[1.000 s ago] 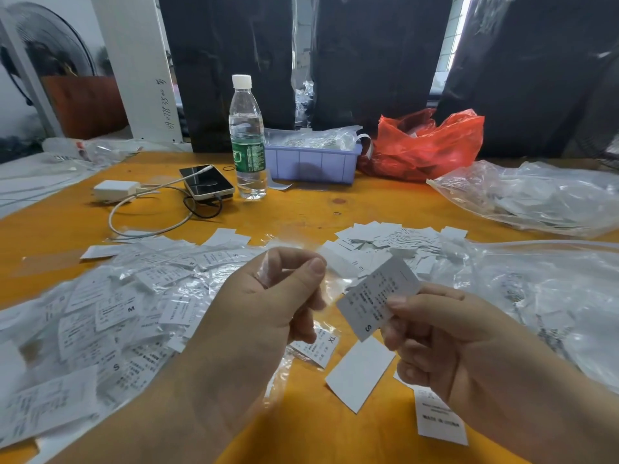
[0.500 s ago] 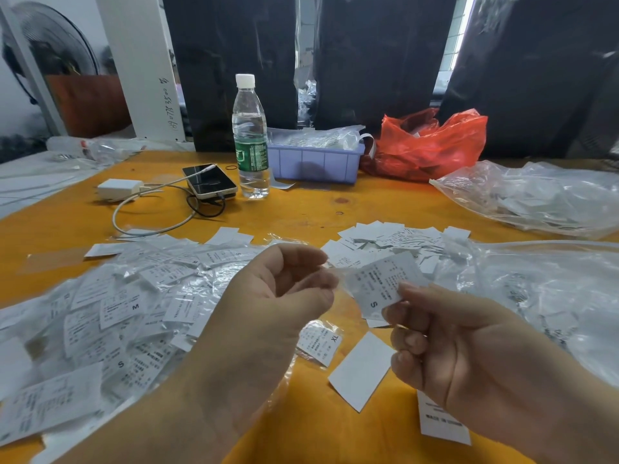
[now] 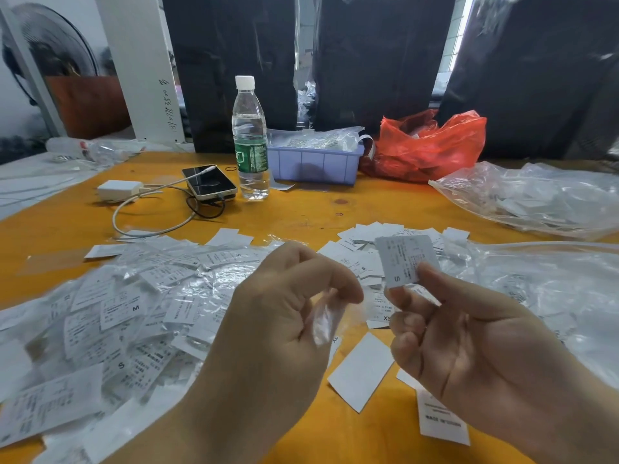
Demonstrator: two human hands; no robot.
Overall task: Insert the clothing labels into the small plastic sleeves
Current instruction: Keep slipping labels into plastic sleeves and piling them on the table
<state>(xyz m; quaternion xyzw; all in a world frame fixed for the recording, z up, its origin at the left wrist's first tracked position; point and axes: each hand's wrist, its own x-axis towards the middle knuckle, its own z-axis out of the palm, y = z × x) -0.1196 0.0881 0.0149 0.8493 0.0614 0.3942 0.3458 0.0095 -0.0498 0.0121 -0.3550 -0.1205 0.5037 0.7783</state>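
Note:
My right hand pinches a white size-S clothing label between thumb and forefinger, holding it upright over the table. My left hand is curled, its thumb and fingertips pinching a small clear plastic sleeve that hangs blurred below them. The two hands are a short gap apart, the label above and right of the sleeve. A heap of sleeved labels lies at the left, and loose white labels lie behind the hands.
The orange table carries a water bottle, a phone with charger and cable, a lilac bin, a red bag and clear plastic bags at right. Blank labels lie under my hands.
My right hand has lifted the label up and to the right, away from my left hand. My left hand curled tighter, and the sleeve now hangs below its fingers.

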